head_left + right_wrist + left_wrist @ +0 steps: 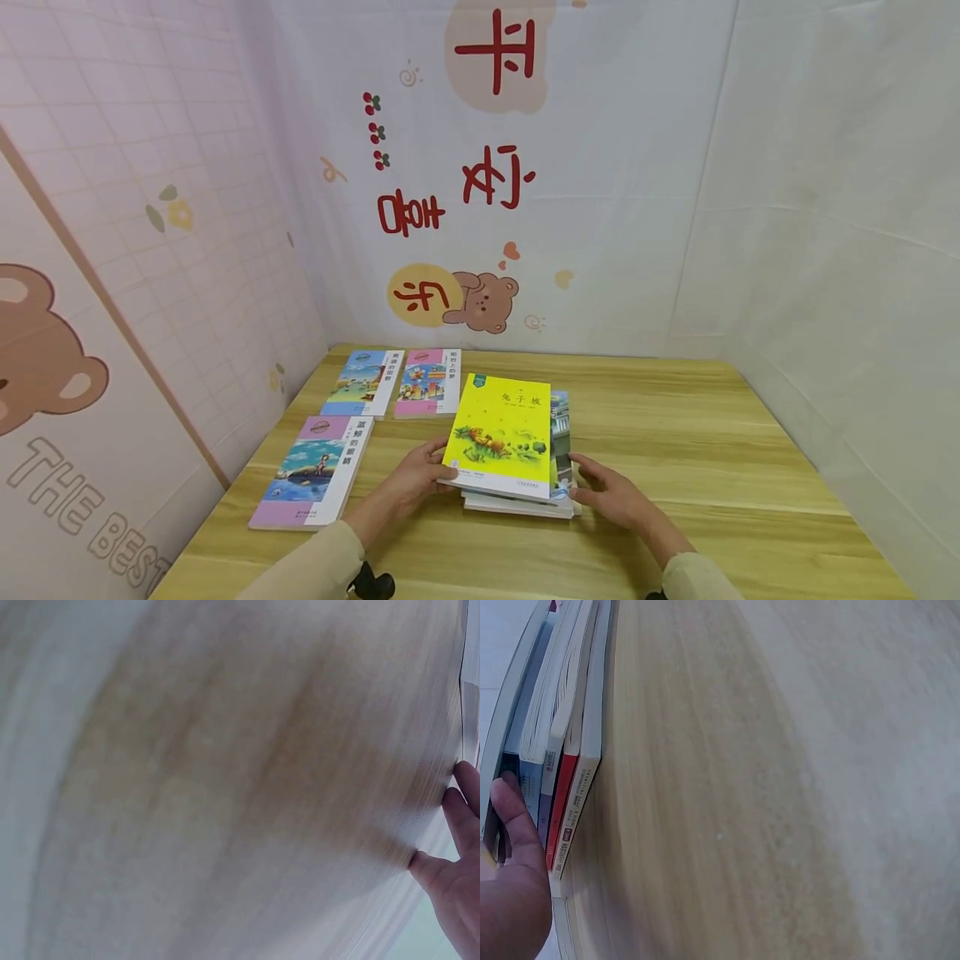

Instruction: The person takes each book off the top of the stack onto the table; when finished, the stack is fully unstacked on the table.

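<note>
A yellow picture book (pixel 498 425) lies at the top of a stack of books near the table's middle, shifted left of the one below. My left hand (pixel 416 479) grips its lower left edge. In the left wrist view, the thumb is beside the raised top book (pixel 510 712), and a gap separates it from the spines below, a red spine (pixel 561 810) among them. At the stack's right side, my right hand (pixel 611 496) touches the edge of a book with a blue-grey cover (pixel 561 442), fingers extended. The right wrist view shows its fingertips against the stack's side.
Three books lie flat on the wooden table (pixel 675 417) at the left: a blue one (pixel 360 383) and a pink one (pixel 427 383) behind, a purple-pink one (pixel 311 475) in front. Printed cloth walls (pixel 600 167) stand behind the table and at both sides.
</note>
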A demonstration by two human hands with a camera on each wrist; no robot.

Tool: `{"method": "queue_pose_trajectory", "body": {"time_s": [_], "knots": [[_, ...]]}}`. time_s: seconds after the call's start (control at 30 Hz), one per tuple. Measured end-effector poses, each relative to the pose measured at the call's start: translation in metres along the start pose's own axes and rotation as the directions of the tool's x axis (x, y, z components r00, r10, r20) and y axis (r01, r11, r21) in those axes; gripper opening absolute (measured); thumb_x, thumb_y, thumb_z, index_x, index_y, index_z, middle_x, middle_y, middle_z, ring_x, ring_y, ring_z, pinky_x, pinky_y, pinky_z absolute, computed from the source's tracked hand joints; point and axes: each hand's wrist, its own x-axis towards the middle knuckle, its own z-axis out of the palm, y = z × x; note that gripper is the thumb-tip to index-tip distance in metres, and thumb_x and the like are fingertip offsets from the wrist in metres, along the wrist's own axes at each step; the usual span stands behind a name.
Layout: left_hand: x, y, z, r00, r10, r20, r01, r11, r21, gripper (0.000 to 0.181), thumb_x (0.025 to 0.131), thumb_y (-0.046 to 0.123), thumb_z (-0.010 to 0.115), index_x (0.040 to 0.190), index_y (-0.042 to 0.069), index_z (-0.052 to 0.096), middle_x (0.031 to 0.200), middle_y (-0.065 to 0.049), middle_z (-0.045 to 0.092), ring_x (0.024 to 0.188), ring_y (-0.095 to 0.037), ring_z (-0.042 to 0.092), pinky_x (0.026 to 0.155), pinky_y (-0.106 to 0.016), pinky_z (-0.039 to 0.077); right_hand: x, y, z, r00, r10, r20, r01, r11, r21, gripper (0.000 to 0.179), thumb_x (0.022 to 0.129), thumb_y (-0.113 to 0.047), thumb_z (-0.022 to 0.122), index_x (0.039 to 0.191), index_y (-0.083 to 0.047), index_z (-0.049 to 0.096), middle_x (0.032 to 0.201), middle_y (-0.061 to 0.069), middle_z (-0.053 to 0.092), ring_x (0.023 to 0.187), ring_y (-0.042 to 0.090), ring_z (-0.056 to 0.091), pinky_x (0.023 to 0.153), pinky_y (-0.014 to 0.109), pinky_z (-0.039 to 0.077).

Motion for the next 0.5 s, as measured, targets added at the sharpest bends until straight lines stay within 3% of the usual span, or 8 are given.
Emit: {"method": "queue_pose_trajectory", "body": {"time_s": [0.5], "knots": [[-0.0006, -0.0038, -0.0007, 1.000, 0.015, -0.002, -0.015, 0.998, -0.061, 0.074, 0.091, -0.006, 0.059, 0.153, -0.005, 0.020, 0.144, -0.029, 0.046, 0.099, -0.026, 0.066, 0.082, -0.040, 0.057, -0.0001, 0.0007, 0.0008, 1.000, 0.006, -0.008, -0.006, 1.000, -0.019, 0.066, 0.091, -0.039, 0.070, 0.149, -0.017, 0.048, 0.144, 0.026, 0.048, 0.135, 0.046, 0.040, 0.106, 0.069, 0.027]]}}
